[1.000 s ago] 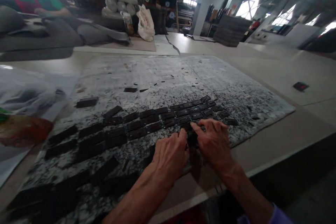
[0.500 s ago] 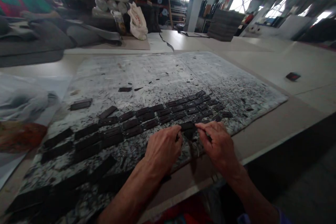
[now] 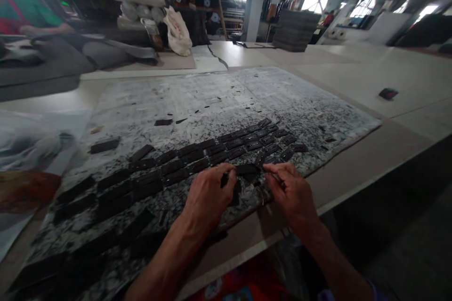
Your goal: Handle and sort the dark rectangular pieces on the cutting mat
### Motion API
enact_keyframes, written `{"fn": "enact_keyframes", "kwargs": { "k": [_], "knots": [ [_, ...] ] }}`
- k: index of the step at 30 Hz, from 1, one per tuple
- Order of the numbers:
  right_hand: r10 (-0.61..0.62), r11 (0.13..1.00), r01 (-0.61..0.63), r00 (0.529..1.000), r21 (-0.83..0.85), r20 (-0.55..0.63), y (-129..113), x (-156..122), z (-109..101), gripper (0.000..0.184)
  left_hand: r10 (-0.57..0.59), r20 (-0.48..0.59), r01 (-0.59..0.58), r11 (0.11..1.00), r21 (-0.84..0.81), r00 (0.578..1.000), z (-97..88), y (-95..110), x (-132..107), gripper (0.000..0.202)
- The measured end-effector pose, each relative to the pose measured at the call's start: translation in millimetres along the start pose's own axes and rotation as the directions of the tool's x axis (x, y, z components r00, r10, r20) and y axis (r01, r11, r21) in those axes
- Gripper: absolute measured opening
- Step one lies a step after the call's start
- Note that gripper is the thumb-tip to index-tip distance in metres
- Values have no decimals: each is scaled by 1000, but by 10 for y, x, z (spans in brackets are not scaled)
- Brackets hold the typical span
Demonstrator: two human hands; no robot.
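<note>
My left hand [image 3: 211, 192] pinches a small dark rectangular fabric-like piece [image 3: 246, 169] between thumb and forefinger, over the near edge of a speckled board [image 3: 226, 96]. Just right of the piece, the thumb and forefinger of my right hand [image 3: 292, 193] are closed close to its end. What sits between those fingertips is too small to make out. Beyond both hands, several similar dark pieces [image 3: 192, 156] lie in slanting rows, some with shiny spots. Larger dark pieces [image 3: 95, 242] lie near my left forearm.
Crumpled clear plastic [image 3: 38, 138] and an orange-brown bundle [image 3: 28, 190] lie at left. Grey fabric [image 3: 70, 56], a jar [image 3: 152, 34] and a white bag [image 3: 177, 33] are farther back. A dark stack [image 3: 295, 30] stands behind. Another person's arm [image 3: 45, 29] shows at upper left.
The view has shifted slightly. My left hand has drawn a little to the left with the dark piece, and a small gap now shows between its end and my right fingertips.
</note>
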State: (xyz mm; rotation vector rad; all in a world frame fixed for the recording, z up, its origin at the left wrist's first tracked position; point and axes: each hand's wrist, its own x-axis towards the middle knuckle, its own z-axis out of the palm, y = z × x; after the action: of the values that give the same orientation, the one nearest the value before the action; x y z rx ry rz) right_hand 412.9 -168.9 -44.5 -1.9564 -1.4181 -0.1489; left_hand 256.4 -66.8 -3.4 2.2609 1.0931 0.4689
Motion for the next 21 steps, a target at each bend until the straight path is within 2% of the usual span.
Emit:
{"fn": "enact_keyframes", "kwargs": {
  "k": [5, 10, 15, 21],
  "knots": [
    [-7, 998, 7, 1000, 57, -9, 45, 35, 37, 23, -1, -20, 2, 1000, 30, 1000, 12, -14, -6, 26],
    [9, 997, -7, 999, -76, 34, 29, 76, 62, 24, 35, -22, -30, 984, 174, 999, 33, -11, 19, 24],
    [2, 984, 11, 997, -176, 71, 28, 120, 63, 21, 18, 85, -48, 929, 367, 996, 58, 72, 73, 28],
    [1, 981, 16, 996, -192, 92, 57, 135, 85, 20, 0, 162, -72, 897, 436, 987, 106, 136, 121, 24]
  ]
}}
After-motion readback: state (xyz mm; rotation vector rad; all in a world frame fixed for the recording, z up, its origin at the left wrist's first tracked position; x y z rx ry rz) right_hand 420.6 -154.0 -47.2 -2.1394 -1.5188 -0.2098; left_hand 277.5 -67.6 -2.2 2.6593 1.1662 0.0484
